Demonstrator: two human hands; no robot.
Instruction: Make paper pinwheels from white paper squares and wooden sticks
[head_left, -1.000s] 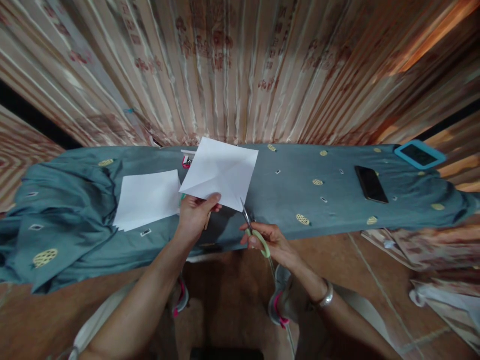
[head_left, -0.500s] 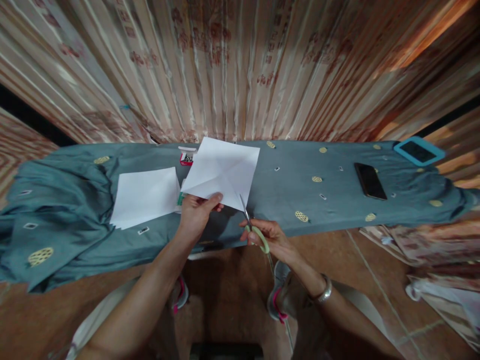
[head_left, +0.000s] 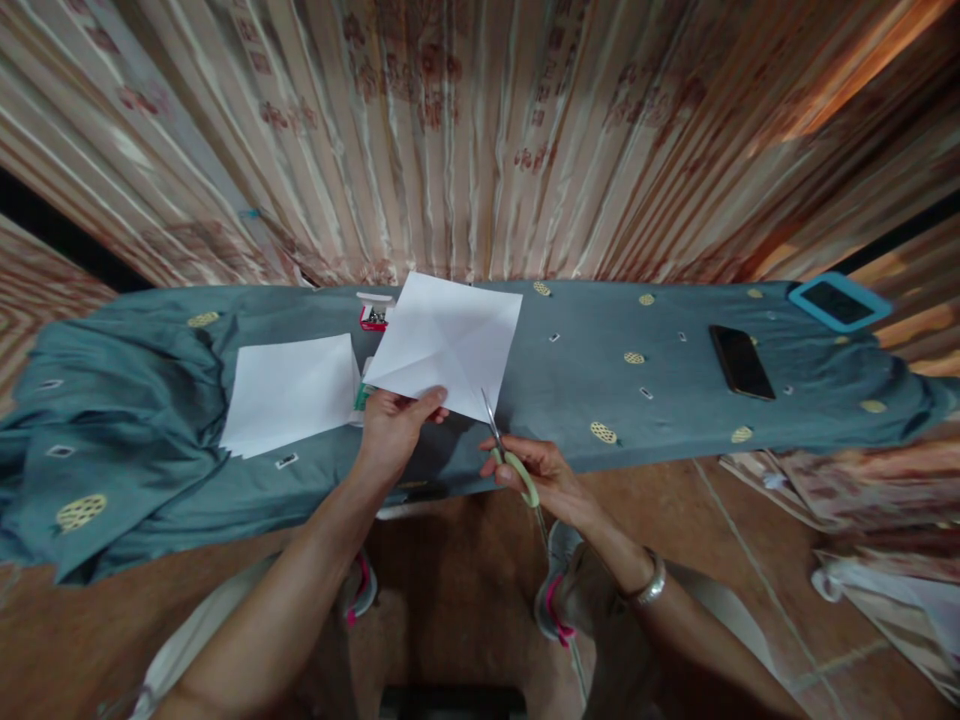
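Observation:
A white sheet of paper [head_left: 457, 335] with faint diagonal creases is held up over the cloth-covered table. My left hand [head_left: 397, 425] pinches its near edge, thumb on top. In my right hand [head_left: 536, 470] is a pair of scissors [head_left: 495, 432] with light green handles, fingers closed round them. The blades point away from me and lie at the sheet's near right corner, one blade over the paper. How far they have cut in, I cannot tell. Left of the held sheet rests a stack of white paper [head_left: 292, 395].
Behind the sheet stands a small red box [head_left: 373, 315] with its flap up and small metal items inside. A green box [head_left: 362, 397] is partly hidden by my left hand. Farther right lie a dark phone [head_left: 741, 362] and a blue-framed tablet [head_left: 840, 302]. A pleated curtain [head_left: 465, 150] hangs behind.
The sheet has shifted very slightly to the right along with the scissors' tips. Both hands keep the same grip, and the rest looks unchanged.

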